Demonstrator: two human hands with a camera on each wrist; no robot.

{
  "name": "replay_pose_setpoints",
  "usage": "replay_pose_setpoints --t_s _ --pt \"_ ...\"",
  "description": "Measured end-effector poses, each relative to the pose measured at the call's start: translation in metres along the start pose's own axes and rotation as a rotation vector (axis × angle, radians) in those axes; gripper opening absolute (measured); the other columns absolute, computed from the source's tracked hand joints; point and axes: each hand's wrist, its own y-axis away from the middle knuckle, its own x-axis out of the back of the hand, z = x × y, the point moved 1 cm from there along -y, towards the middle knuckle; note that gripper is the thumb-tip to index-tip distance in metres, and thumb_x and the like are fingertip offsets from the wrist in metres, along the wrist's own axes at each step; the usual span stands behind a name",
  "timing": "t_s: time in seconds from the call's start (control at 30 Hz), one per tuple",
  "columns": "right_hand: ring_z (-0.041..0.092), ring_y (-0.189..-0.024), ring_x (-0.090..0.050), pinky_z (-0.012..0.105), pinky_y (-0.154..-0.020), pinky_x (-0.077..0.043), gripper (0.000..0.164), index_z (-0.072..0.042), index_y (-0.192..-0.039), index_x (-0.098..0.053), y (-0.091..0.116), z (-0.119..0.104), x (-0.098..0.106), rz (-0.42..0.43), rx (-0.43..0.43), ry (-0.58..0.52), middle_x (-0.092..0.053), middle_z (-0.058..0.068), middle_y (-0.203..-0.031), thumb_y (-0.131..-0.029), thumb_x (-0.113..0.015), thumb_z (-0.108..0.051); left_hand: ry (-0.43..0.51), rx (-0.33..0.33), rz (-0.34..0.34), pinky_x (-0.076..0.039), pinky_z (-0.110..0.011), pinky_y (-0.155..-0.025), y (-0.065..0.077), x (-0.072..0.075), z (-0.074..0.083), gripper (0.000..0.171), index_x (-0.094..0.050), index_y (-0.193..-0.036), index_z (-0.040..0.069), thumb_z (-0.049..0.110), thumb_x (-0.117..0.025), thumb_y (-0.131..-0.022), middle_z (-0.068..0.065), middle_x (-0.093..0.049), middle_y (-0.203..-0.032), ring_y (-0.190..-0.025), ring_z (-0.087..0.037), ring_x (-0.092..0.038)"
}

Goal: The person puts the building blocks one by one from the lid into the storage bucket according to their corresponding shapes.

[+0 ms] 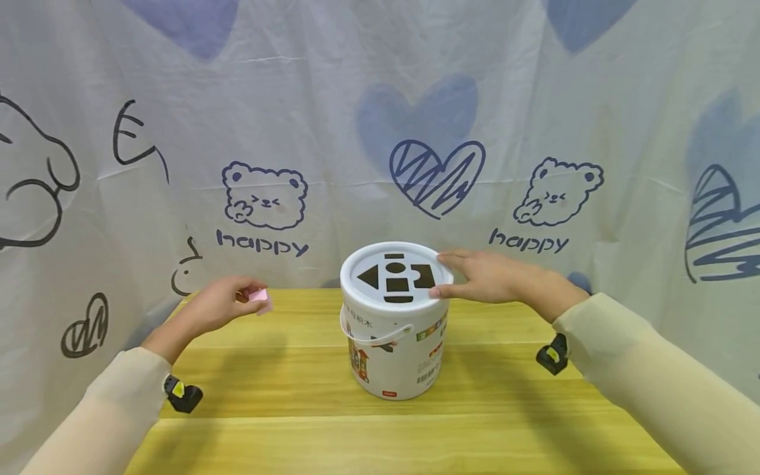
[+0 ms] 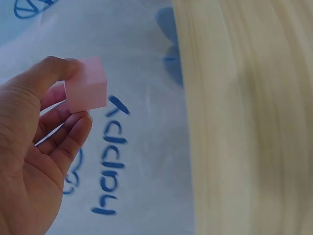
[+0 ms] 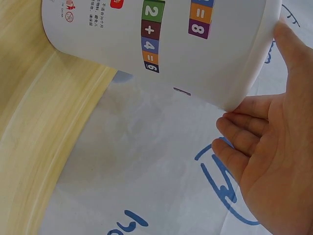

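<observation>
My left hand [image 1: 222, 303] pinches a small pink cube block [image 2: 89, 88] between thumb and fingers, held up to the left of the bucket. The white toy-block bucket [image 1: 386, 363] stands upright on the table, printed with coloured pictures and sums. Its white lid [image 1: 351, 288] is on top, with several shaped holes, among them a triangle, an oval and a square. On the lid's right rim rests my right hand [image 1: 499, 276], thumb and fingers spread and fairly straight. The right wrist view shows its fingertips [image 3: 230, 117] touching or close to the rim.
A white carry handle [image 1: 380, 340] hangs down the bucket's front. Underneath is a yellow wood-grain table [image 1: 285, 435]. A pale curtain [image 1: 332, 132] with hearts and bear drawings hangs behind the table and along its sides.
</observation>
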Motion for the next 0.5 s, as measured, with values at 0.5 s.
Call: replay_pose_setpoints --t_s 0.5 --pt "0.039 -0.140 -0.031 0.059 -0.112 -0.025 0.106 -0.009 -0.154 -0.030 0.000 0.000 0.001 0.003 0.012 0.021 -0.029 0.013 -0.157 -0.080 -0.041 -0.084 -0.064 -0.178 0.074 -0.053 -0.031 -0.068 -0.016 0.034 0.071 0.030 -0.071 -0.117 0.005 0.024 -0.068 -0.094 -0.001 -0.065 -0.095 -0.081 -0.015 -0.059"
